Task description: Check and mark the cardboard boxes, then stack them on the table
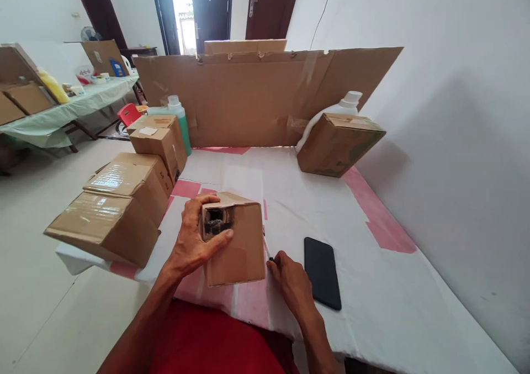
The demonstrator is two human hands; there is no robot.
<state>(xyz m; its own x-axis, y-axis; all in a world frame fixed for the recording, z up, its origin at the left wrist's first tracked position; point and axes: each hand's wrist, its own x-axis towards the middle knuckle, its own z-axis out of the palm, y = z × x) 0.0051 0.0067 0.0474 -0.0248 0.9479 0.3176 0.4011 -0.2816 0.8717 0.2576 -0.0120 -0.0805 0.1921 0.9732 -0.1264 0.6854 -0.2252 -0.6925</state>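
My left hand (196, 236) is closed around the upper left corner of a small cardboard box (238, 255) at the table's front edge. Beside my thumb, a dark, ragged-edged hole (217, 221) opens in the box, with something blackish inside that I cannot make out. My right hand (290, 277) pinches a thin tool (268, 248), which looks like a small screwdriver with a slim pale shaft and dark grip. Its tip meets the right side of the box, and whether it goes in is hidden. Right of that hand, a black phone (322, 273) lies flat.
Cardboard boxes (110, 214) line the table's left edge, a bottle of green liquid (180, 122) behind them. A tall cardboard panel (248, 100) stands across the back. At the back right, a tilted carton (337, 145) leans by a white jug (348, 102). A wall (464, 158) borders the right.
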